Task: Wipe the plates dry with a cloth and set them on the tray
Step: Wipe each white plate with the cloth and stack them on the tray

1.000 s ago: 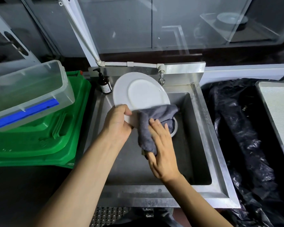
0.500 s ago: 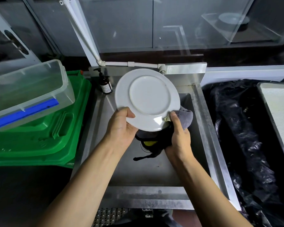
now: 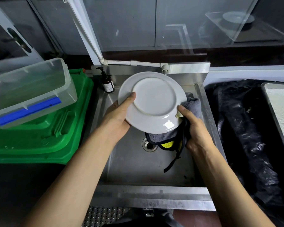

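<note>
The left hand (image 3: 120,115) is gripping the plate's (image 3: 152,102) left rim over the sink (image 3: 205,112); the right hand (image 3: 193,128) is pinching the cloth (image 3: 193,105) against its right edge, drying. Next probably needs rotating the plate.

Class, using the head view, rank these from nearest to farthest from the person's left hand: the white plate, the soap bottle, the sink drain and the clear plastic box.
From the left hand:
1. White plate, held in it.
2. Sink drain and soap bottle: too close to call, drain below right, bottle behind.
3. Clear plastic box, far left.
</note>
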{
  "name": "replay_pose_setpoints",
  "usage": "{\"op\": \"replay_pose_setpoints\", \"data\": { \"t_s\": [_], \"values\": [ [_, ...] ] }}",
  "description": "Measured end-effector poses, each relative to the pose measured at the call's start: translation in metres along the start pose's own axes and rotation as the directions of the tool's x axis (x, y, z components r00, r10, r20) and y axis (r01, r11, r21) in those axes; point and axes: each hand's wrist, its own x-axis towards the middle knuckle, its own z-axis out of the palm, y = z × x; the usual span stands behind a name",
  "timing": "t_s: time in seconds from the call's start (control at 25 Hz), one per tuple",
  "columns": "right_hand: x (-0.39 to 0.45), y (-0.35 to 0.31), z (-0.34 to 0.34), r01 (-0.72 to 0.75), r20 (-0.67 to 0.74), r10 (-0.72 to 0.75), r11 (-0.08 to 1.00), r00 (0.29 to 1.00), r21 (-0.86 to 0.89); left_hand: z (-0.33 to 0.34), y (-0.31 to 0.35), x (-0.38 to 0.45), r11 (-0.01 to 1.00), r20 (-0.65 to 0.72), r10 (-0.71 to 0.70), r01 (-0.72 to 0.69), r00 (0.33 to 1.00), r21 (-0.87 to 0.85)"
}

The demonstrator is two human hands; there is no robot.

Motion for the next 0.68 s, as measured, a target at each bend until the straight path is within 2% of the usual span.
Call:
{"op": "replay_pose_setpoints", "data": {
  "t_s": [0.2,0.36,0.44,0.52,0.56,0.64,0.68],
  "values": [
    [-0.017,0.021,0.018,-0.054,-0.047,0.061,0.989,0.997,0.136,0.01,-0.02,0.005,0.987,-0.178,0.127,-0.142,0.976,-0.077],
    [-0.03,0.039,0.027,-0.037,-0.057,0.048,0.984,0.997,0.174,0.003,-0.032,0.013,0.989,-0.214,0.092,-0.115,0.973,-0.097],
    [-0.03,0.034,0.025,0.019,-0.063,-0.01,0.99,0.998,0.139,-0.002,-0.034,0.018,0.995,-0.191,0.053,-0.068,0.98,-0.072],
    [-0.027,0.024,0.019,0.14,-0.072,-0.137,0.99,0.988,0.034,-0.006,-0.034,0.021,0.999,-0.165,0.041,-0.037,0.985,0.031],
    [-0.026,0.019,0.018,0.232,-0.071,-0.239,0.968,0.968,-0.097,-0.007,-0.033,0.021,0.996,-0.168,0.033,-0.019,0.985,0.084],
    [-0.026,0.013,0.021,0.4,-0.007,-0.437,0.829,0.899,-0.392,-0.006,-0.035,0.019,0.976,-0.186,0.037,0.005,0.982,0.218],
    [-0.028,0.013,0.023,0.459,0.051,-0.5,0.746,0.865,-0.482,-0.003,-0.034,0.016,0.959,-0.18,0.064,-0.011,0.982,0.282]
  ]
}}
